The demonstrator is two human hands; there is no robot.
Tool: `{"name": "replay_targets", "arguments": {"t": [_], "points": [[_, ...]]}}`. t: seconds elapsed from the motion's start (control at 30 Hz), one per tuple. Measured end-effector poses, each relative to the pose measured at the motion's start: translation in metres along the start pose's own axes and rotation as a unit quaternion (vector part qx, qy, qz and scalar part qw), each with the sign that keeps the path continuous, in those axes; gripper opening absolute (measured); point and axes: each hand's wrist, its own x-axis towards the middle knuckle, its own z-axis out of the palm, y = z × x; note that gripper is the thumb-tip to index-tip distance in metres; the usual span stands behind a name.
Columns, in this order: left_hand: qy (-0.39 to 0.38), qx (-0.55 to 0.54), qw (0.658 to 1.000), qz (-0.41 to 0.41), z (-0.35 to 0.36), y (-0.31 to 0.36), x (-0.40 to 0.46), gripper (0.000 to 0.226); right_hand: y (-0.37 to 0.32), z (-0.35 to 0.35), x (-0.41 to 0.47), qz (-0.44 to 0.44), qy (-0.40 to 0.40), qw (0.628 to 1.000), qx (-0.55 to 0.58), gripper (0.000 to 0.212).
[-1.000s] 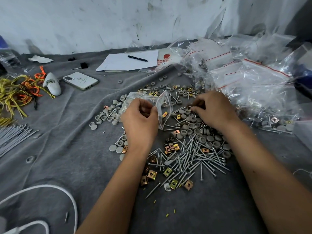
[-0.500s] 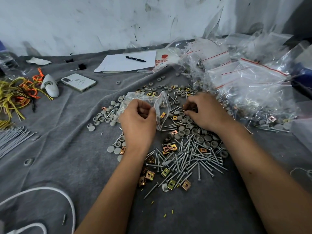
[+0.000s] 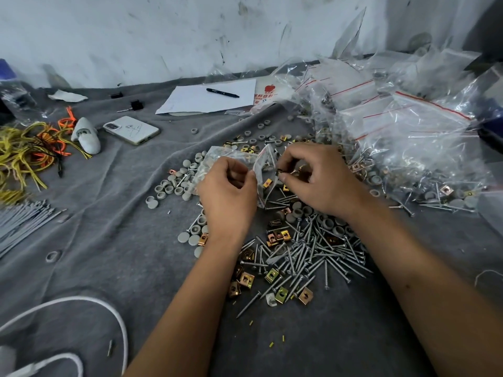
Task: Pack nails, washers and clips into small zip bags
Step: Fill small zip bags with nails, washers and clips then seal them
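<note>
My left hand (image 3: pixel 227 198) grips a small clear zip bag (image 3: pixel 262 175) by its edge, and the bag's mouth gapes toward the right. My right hand (image 3: pixel 318 178) pinches small dark clips (image 3: pixel 283 173) between thumb and fingers, right at the bag's opening. Below both hands lies a heap of silver nails (image 3: pixel 307 254) mixed with gold clips (image 3: pixel 272 276). Grey round washers (image 3: pixel 174 186) are scattered left of the bag and under my right wrist.
A pile of filled red-striped zip bags (image 3: pixel 402 131) fills the right side. A phone (image 3: pixel 132 130), paper with a pen (image 3: pixel 221 92), yellow and orange wires (image 3: pixel 24 151), grey cable ties (image 3: pixel 21 224) and a white cable (image 3: pixel 89 303) lie on the grey cloth (image 3: pixel 109 240).
My right hand has moved left from the pile of washers to the bag's mouth, carrying clips. My left hand keeps holding the bag in place.
</note>
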Motion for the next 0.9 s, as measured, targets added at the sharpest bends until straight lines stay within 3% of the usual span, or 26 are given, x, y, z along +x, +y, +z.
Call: {"name": "replay_targets", "arguments": {"t": [0.4, 0.7, 0.9], "points": [[0.003, -0.001, 1.000, 0.004, 0.002, -0.001, 0.001, 0.030, -0.001, 0.004, -0.001, -0.005, 0.010, 0.996, 0.084, 0.023], [0.005, -0.003, 1.000, 0.020, 0.002, 0.001, -0.001, 0.024, -0.005, 0.011, 0.001, -0.011, 0.020, 0.999, -0.035, 0.018], [0.012, -0.005, 1.000, 0.014, 0.002, 0.001, -0.001, 0.023, 0.008, 0.003, 0.001, 0.075, 0.144, 0.984, -0.078, 0.012]]}}
